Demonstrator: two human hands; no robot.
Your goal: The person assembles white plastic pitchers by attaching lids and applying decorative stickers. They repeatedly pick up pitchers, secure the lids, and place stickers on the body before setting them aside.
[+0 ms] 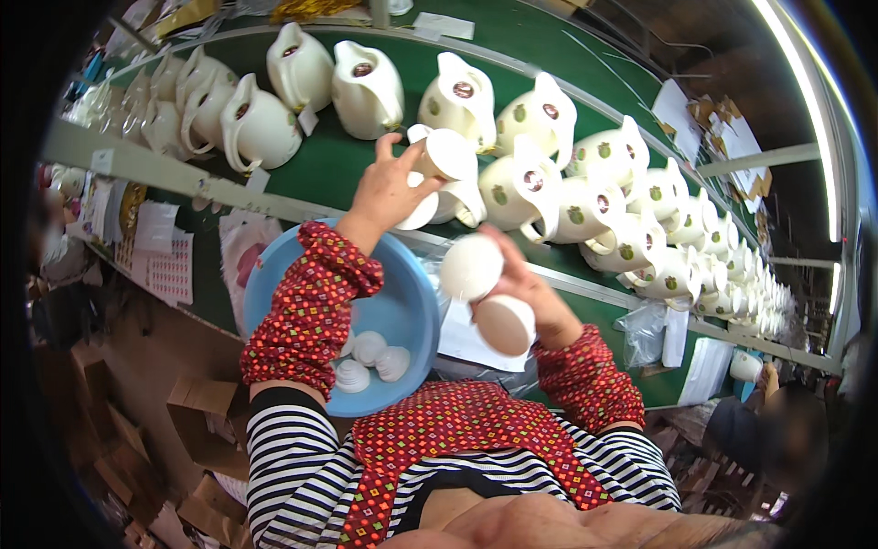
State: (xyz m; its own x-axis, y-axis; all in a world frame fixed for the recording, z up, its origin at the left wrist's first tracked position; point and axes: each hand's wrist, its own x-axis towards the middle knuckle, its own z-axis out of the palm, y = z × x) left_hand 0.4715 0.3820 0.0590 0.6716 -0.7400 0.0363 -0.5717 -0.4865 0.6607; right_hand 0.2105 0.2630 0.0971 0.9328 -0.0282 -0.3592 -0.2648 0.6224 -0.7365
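Note:
My left hand (pixel 391 186) reaches over the edge of the green conveyor belt, its fingers closed around a white cup (pixel 450 154). Another white cup (pixel 419 212) shows below those fingers, partly hidden; I cannot tell whether the hand holds it too. In front of my chest, my right hand (pixel 533 291) grips two white cups, an upper one (pixel 472 267) and a lower one (pixel 506 327) tilted toward me. Just right of the left hand, cream-white pitchers (pixel 521 194) with small fruit decals stand on the belt.
A blue basin (pixel 417 320) sits under my left forearm, with several white ribbed round pieces (pixel 369 349) inside. Many pitchers line the belt into the far right. A metal rail (pixel 183 174) runs along its near side. Cardboard boxes (pixel 206 412) stand lower left; another person (pixel 777 421) is at right.

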